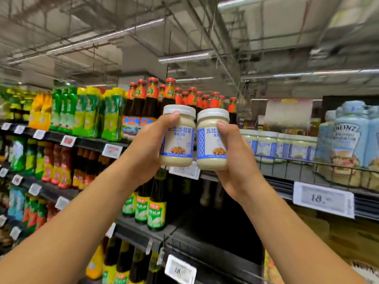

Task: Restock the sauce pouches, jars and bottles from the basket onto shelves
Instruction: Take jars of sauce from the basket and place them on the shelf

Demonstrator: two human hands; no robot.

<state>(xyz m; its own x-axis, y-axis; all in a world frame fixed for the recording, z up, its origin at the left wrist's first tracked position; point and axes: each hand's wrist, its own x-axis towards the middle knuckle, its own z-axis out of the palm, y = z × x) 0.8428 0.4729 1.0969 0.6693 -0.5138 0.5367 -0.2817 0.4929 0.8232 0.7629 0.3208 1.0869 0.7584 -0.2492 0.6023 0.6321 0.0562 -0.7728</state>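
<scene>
Nearest, two bare forearms rise from the bottom corners and meet at mid-frame. The left hand has its grip curled round the left jar, thumb up by the white lid; the right hand is clamped the same way on the right jar, thumb across the label. Both jars stand upright, lids on top, blue-and-white labels facing the camera, side by side and just about touching. They are held in the air in front of the shelving, not resting on anything.

Just past them and lower, a price tag hangs on a shelf edge. Further back and to the right runs the upper shelf with a wire rail along its front, and on it a row of matching jars — same white lids, same blue label. That is the relation the coming move likely turns on: the slot lies right of and beyond both grips, so the right hand is nearer. Its jar probably goes first, kept upright and lifted over the rail.

Beyond that row stand pale Heinz bottles. Behind the held jars, red-capped bottles crowd the top, with green and yellow pouches to their left. The basket is out of view.
</scene>
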